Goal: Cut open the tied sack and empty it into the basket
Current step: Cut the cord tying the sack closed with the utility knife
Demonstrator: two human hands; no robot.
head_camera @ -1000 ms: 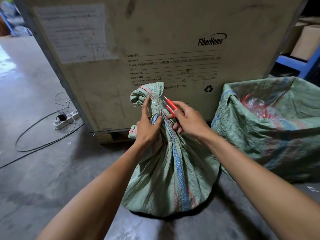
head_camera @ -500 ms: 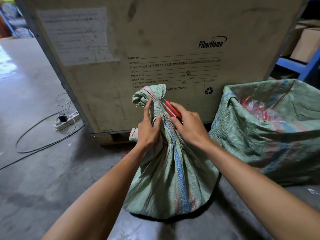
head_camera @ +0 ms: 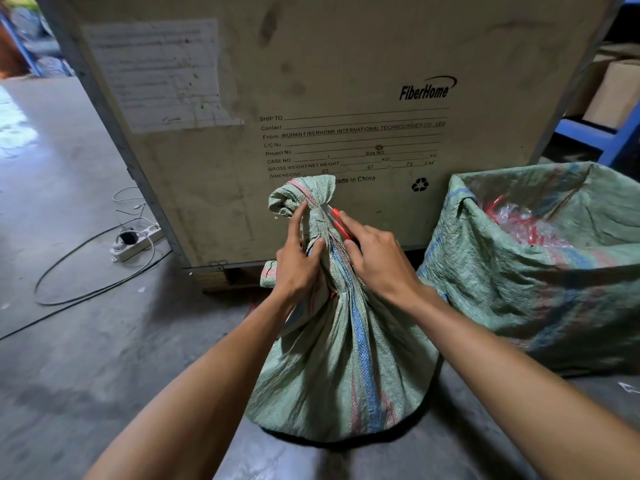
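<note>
Red cutter [head_camera: 337,221] at sack [head_camera: 341,341] neck (r. hand [head_camera: 375,258]).

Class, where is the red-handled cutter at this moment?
In the head view, the red-handled cutter is just above centre, held in the right hand against the tied neck of the green sack, below the crate's printed label.

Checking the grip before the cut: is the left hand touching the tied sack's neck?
Touching. The head view shows the left hand wrapped around the gathered neck of the tied sack, fingers pressed against the cloth just below the knot.
</note>
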